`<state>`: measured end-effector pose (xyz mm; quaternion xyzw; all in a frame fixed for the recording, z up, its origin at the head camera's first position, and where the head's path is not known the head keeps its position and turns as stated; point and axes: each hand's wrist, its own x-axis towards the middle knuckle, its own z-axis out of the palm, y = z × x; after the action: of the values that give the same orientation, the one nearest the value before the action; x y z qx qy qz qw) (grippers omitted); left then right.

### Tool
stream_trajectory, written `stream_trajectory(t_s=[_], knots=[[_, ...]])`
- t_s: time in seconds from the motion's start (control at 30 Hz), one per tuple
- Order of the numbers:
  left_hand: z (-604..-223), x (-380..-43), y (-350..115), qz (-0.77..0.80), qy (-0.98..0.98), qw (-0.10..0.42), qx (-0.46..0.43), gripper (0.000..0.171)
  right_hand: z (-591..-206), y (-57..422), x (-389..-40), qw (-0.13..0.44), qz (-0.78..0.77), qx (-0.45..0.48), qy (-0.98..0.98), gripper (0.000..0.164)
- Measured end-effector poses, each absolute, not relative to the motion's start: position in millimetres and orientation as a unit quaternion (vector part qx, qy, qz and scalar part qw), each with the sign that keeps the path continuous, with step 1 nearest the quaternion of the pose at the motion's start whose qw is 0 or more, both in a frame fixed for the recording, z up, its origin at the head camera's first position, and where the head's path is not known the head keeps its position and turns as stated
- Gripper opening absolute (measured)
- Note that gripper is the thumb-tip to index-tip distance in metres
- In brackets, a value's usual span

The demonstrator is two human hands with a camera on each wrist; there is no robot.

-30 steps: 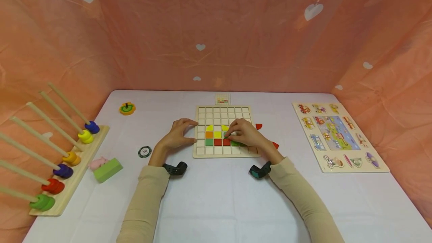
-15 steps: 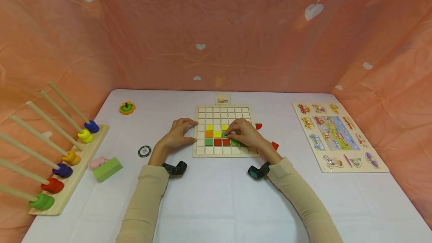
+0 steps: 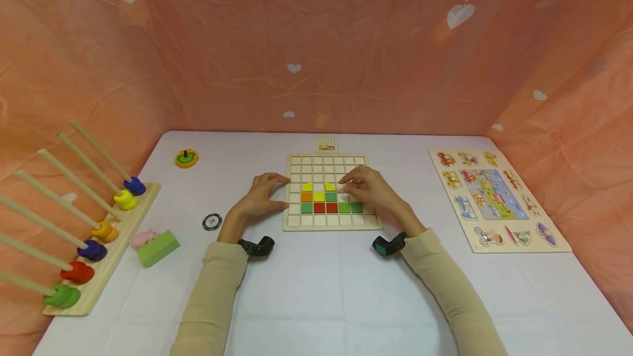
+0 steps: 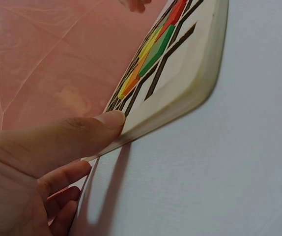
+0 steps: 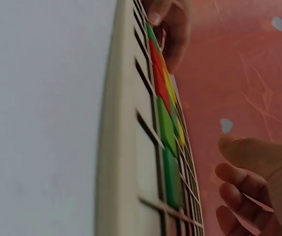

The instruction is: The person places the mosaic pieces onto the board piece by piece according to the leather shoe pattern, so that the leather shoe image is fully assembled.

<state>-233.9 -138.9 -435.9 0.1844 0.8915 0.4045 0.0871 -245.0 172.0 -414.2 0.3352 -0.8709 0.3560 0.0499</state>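
A wooden grid board (image 3: 333, 223) lies flat on the table, several coloured tiles sitting in its squares. Red tiles (image 3: 325, 208) and green tiles (image 3: 350, 208) line the lower row; orange, yellow and green ones sit above. My left hand (image 3: 258, 197) rests at the board's left edge, its thumb (image 4: 112, 119) touching the rim and the other fingers beside it. Over the board's right half hovers my right hand (image 3: 373, 191), fingers loosely bent. Nothing shows between its thumb (image 5: 234, 147) and fingers, which are apart from the tiles.
A small pattern card (image 3: 327, 144) lies behind the board. At left are a peg stacker (image 3: 123, 216), green block (image 3: 158, 249), pink pig figure (image 3: 144, 238), round chip (image 3: 212, 222) and yellow-green toy (image 3: 186, 158). A picture puzzle (image 3: 494, 202) lies at right.
My right hand has let go of the green tile in the middle row and drawn up and right. It now covers the red pieces beside the board. My left hand stays put.
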Motion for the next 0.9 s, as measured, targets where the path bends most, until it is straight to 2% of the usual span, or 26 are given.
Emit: stream_trajectory(t_s=[0.5, 0.63, 0.9], knots=[[-437.2, -234.3, -138.5, 0.399, 0.895, 0.083, 0.182, 0.059, -403.7, 237.5, -238.7, 0.073, 0.349, 0.28, -0.891, 0.025], [-436.9, -233.7, -138.4, 0.402, 0.894, 0.085, 0.18, 0.059, -401.0, 250.7, -234.1, 0.03, 0.344, 0.259, -0.902, 0.026], [-437.3, -234.1, -138.4, 0.403, 0.894, 0.09, 0.175, 0.059, -394.4, 271.8, -224.7, -0.108, 0.308, 0.179, -0.928, 0.038]])
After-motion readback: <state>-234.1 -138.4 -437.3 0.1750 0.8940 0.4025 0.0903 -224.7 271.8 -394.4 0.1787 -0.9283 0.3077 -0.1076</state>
